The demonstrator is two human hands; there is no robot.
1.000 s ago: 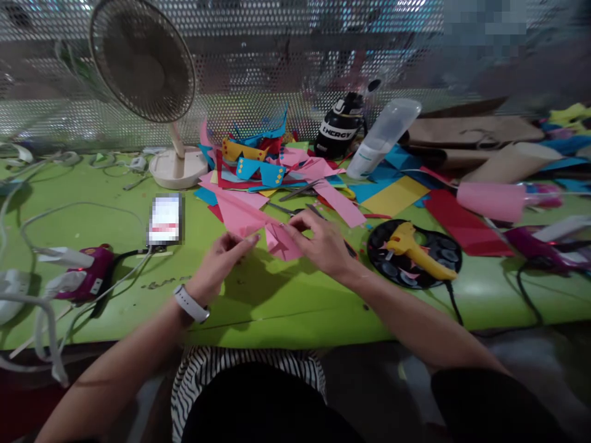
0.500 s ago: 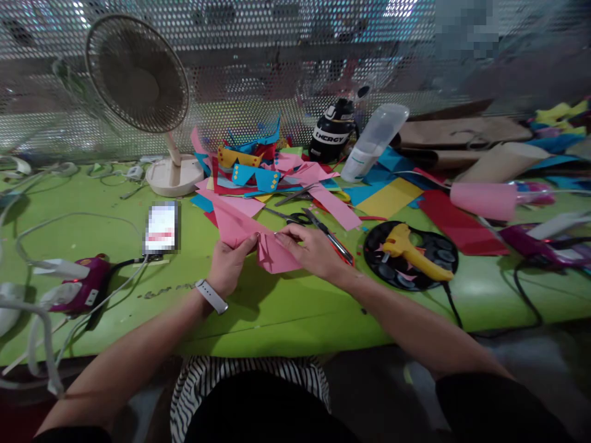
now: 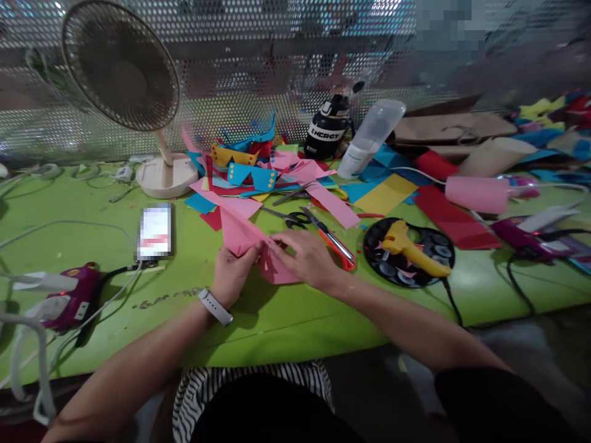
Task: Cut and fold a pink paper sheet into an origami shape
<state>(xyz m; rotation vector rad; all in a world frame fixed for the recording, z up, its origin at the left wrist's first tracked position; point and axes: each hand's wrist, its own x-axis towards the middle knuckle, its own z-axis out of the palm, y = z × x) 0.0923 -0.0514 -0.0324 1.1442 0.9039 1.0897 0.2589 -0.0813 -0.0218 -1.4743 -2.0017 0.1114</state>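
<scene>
Left hand (image 3: 234, 271): pinching pink paper (image 3: 242, 234)
Right hand (image 3: 308, 258): pinching same paper
Black bottle (image 3: 327, 129): twelve to one o'clock, reads "ENERGY"

Pinching pink paper (image 3: 237, 229) over a green counter (image 3: 295, 332)

Holds it folded in left hand (image 3: 232, 274) and right hand (image 3: 311, 257). Has black scissors (image 3: 298, 219) and orange cutter (image 3: 339, 246) just beyond, yellow glue gun (image 3: 413, 250) on black tray (image 3: 379, 269) to the right, fan (image 3: 120, 71) at far left.

Matt pink paper (image 3: 239, 229); glossy green tabletop (image 3: 295, 335); perforated metal screen (image 3: 249, 80).
</scene>
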